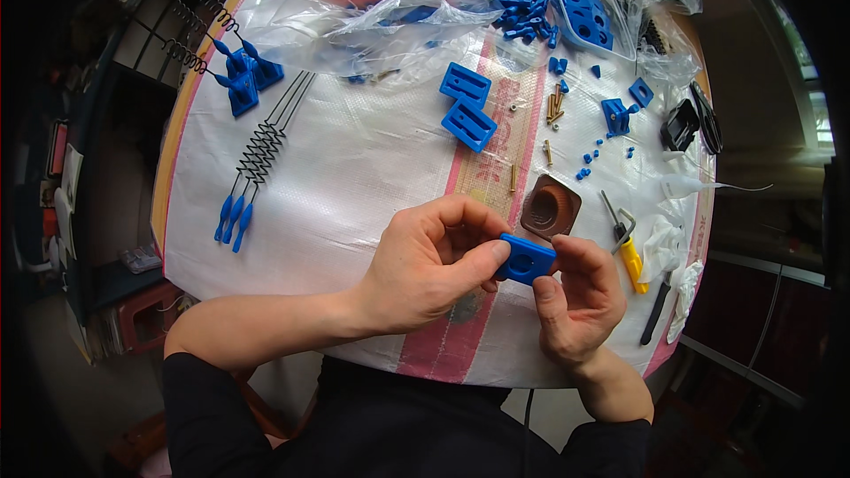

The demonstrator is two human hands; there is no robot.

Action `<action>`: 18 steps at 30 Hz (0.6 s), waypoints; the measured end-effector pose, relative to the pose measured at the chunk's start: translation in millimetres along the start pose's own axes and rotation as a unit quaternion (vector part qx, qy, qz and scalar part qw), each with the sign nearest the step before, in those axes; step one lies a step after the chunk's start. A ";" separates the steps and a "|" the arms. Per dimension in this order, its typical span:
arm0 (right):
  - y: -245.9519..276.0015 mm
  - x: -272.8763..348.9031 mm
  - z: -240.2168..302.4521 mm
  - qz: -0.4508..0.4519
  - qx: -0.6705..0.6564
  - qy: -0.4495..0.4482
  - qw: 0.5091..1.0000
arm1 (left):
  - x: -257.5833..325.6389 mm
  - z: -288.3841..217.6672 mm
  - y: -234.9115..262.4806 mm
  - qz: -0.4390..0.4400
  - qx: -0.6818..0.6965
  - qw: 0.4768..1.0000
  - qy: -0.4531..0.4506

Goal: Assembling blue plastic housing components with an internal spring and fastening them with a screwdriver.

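You hold a small blue plastic block (526, 258) between both hands, low and right of centre in the frame, just above the near edge of the bench (354, 168). Your left hand (434, 265) pinches its left end with the thumb on top and the fingers curled behind; your right hand (575, 296) closes on its right end with thumb and forefinger. Neither hand is open.

The block looks like a rigid moulded piece, light enough for a fingertip grip, and unlikely to bend or crush. Its faces appear smooth, so it may slip if you squeeze only the flat sides; the edges and corners seem the surer places to take hold, as you do now. A shallow round recess shows on the face turned toward you.

Just above the block lies a brown square piece (551, 206) with a round hollow. To the right lies a yellow-handled tool (630, 258), and two similar blue blocks (467, 104) lie higher up, near centre.
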State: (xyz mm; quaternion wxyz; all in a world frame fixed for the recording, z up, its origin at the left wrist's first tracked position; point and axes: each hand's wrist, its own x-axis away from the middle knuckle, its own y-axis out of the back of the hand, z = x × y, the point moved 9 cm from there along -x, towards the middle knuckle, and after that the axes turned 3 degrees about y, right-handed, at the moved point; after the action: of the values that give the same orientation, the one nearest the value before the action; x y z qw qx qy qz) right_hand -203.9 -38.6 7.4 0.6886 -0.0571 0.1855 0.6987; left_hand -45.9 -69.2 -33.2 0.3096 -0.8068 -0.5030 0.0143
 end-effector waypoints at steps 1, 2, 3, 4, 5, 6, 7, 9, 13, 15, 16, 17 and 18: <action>-0.4 -0.3 0.0 0.008 0.001 0.006 1.000 | -0.2 0.1 0.5 -0.001 0.001 1.000 -0.001; -1.2 -0.9 1.2 0.016 0.002 0.013 1.000 | -0.2 0.3 0.8 -0.002 0.002 1.000 -0.003; -2.9 -2.5 3.2 0.020 0.004 0.019 1.000 | -0.3 0.1 1.0 -0.003 0.003 1.000 -0.004; -5.5 -4.7 5.7 0.024 0.005 0.025 0.999 | -0.3 0.4 0.9 -0.002 0.008 1.000 -0.001; -7.3 -6.0 7.1 0.028 0.007 0.031 0.999 | -0.5 1.2 1.3 -0.002 0.014 1.000 0.003; -7.8 -5.8 6.8 0.034 0.013 0.035 0.999 | -0.6 1.8 1.5 -0.002 0.020 1.000 0.007; -7.9 -5.2 5.8 0.039 0.019 0.039 0.998 | -0.8 1.8 1.6 -0.001 0.025 1.000 0.011; -8.8 -5.4 6.1 0.047 0.029 0.046 0.997 | -1.5 1.8 1.6 0.002 0.033 0.999 0.017; -10.3 -6.8 6.8 0.052 0.041 0.052 0.996 | -2.5 2.3 1.4 -0.003 0.068 0.998 0.012; -10.0 -6.3 5.4 0.051 0.044 0.051 0.996 | -2.8 2.1 1.1 0.005 0.064 0.998 0.020; -9.7 -5.6 4.3 0.051 0.044 0.049 0.997 | -3.0 2.2 0.8 0.005 0.064 0.998 0.019; -9.8 -5.2 3.6 0.051 0.044 0.047 0.997 | -3.1 2.5 1.0 0.005 0.063 0.998 0.019; -10.0 -5.3 3.6 0.050 0.043 0.043 0.997 | -3.1 2.8 1.1 0.005 0.063 0.998 0.019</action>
State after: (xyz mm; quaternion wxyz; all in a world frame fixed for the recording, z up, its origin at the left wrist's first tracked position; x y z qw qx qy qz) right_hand -193.2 -42.6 10.7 0.6459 -0.0483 0.2478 0.7205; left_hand -47.5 -70.7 -36.9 0.3687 -0.7884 -0.4913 0.0321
